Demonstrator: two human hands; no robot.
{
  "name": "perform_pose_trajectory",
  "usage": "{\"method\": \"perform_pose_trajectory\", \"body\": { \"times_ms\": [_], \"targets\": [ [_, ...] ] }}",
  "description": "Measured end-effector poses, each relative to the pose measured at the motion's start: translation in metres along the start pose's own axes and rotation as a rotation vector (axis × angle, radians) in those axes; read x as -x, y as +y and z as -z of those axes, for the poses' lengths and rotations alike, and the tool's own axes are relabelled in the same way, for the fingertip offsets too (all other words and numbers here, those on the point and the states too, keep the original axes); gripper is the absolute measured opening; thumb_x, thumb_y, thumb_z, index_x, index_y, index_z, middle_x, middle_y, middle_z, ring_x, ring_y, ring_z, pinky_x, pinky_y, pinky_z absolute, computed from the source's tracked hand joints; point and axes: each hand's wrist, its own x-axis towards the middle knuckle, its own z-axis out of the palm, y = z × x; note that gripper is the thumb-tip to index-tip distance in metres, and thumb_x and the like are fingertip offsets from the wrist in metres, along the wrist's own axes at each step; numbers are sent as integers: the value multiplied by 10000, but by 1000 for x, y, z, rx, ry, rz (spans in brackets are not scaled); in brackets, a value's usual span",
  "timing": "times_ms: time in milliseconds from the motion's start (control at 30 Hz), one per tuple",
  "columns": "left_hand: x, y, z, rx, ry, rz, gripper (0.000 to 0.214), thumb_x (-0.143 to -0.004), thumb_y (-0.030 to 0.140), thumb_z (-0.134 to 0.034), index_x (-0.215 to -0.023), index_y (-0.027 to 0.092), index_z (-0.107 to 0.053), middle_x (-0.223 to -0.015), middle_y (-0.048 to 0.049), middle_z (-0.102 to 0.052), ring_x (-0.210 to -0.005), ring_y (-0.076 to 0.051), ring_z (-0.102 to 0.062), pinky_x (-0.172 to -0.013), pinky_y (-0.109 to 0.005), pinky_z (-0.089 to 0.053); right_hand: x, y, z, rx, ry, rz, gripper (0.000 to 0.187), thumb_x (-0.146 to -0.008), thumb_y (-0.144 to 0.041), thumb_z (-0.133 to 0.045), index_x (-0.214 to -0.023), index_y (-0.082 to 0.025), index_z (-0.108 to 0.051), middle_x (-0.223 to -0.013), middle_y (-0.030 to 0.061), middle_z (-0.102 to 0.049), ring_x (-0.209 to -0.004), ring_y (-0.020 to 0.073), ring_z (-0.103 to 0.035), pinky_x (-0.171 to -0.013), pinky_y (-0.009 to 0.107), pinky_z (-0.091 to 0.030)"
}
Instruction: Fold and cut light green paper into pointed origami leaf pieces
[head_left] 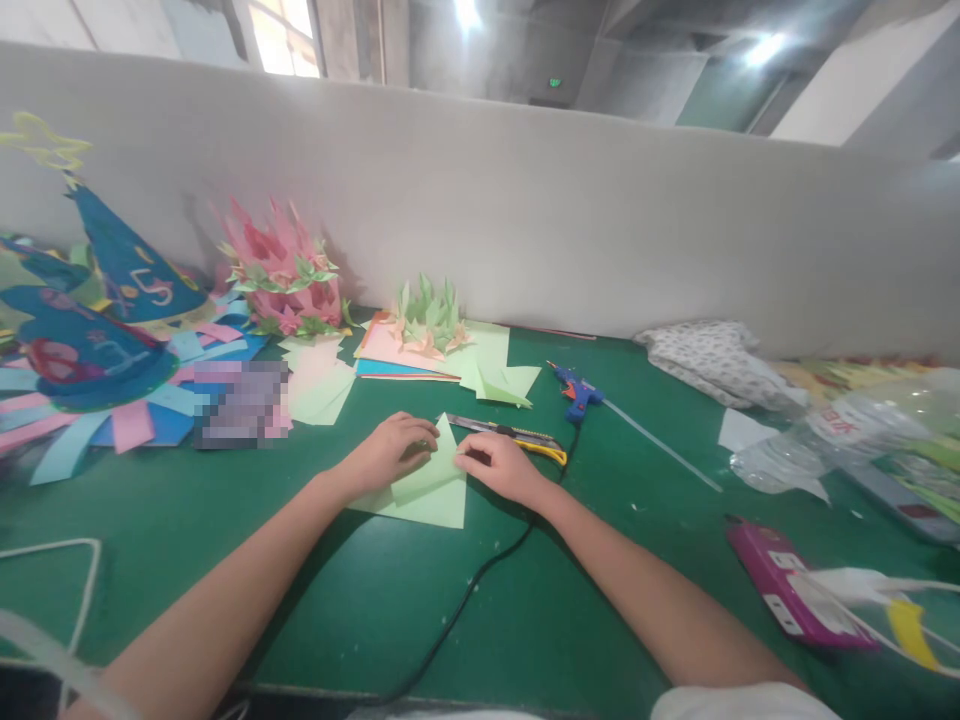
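A light green sheet of paper [435, 508] lies partly folded on the table, with a pointed flap standing up between my hands. My left hand [391, 455] holds the sheet from the left, its fingers curled over the paper. On the other side, my right hand [508, 466] pinches the flap's right edge between thumb and fingers. Just behind the right hand lies a utility knife [551, 449] with a yellow and black handle, its front end close to the flap's tip. Farther back is a folded piece of green paper [499, 383].
A blue glue gun [577, 395] with a glue stick in it rests behind right; its black cord [480, 580] crosses the table. Paper crowns [427, 315] and cone hats [135, 260] stand at back and left. To the right are a plastic bottle [832, 435] and purple power strip [787, 580].
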Motion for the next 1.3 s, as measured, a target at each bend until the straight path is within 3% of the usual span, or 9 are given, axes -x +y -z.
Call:
{"method": "perform_pose_trajectory", "body": {
  "times_ms": [100, 267, 333, 500, 700, 967, 1300],
  "targets": [
    [0, -4, 3, 81, -31, 54, 231, -855, 289, -451, -897, 218, -667, -1064, -60, -656, -969, -197, -567, -894, -367, -373, -3, 0, -5, 9, 40, -44, 165, -806, -296, -549, -718, -177, -621, -618, -17, -575, -564, 112, -475, -528, 218, -317],
    [1, -10, 11, 217, -49, 176, 440, -914, 392, -263, -973, 248, -674, -1046, -35, -671, -994, -196, -550, -918, -342, -380, -7, 2, -10, 58, 91, -75, 153, -776, -299, -583, -693, -174, -612, -599, -18, -553, -540, 106, -455, -512, 215, -291],
    [2, -9, 14, 215, -75, 187, 403, -887, 440, -328, -1006, 259, -668, -1048, -35, -669, -987, -209, -551, -898, -333, -396, -8, 3, -11, 69, 107, -87, 150, -766, -305, -595, -693, -175, -611, -604, -19, -555, -538, 105, -458, -515, 215, -292],
    [3, -4, 15, 130, -98, 143, 392, -766, 441, -555, -1115, 271, -607, -1048, -39, -660, -946, -221, -549, -829, -305, -411, -10, 6, -14, 84, 111, -106, 134, -756, -301, -612, -709, -176, -603, -609, -23, -556, -538, 101, -467, -520, 211, -298],
    [3, -3, 11, 74, -105, 47, 266, -786, 317, -549, -1039, 266, -612, -1119, -24, -614, -994, -201, -529, -872, -310, -358, -9, 7, -15, 157, 95, -59, 99, -754, -258, -623, -722, -172, -588, -610, -27, -539, -556, 101, -468, -527, 211, -300],
    [2, -5, 9, 36, -122, 4, 243, -839, 294, -500, -1059, 241, -589, -1071, -40, -606, -997, -192, -508, -873, -310, -355, -10, 5, -13, 190, 78, -37, 77, -763, -219, -616, -721, -167, -577, -611, -28, -525, -567, 102, -463, -535, 213, -298],
    [3, -10, 8, -24, -186, 16, 267, -839, 437, -502, -1026, 304, -638, -1179, -26, -552, -1051, -206, -473, -917, -348, -318, -10, 3, -12, 192, 63, -39, 50, -772, -194, -605, -750, -171, -567, -614, -35, -510, -571, 99, -449, -541, 212, -292]
  ]
}}
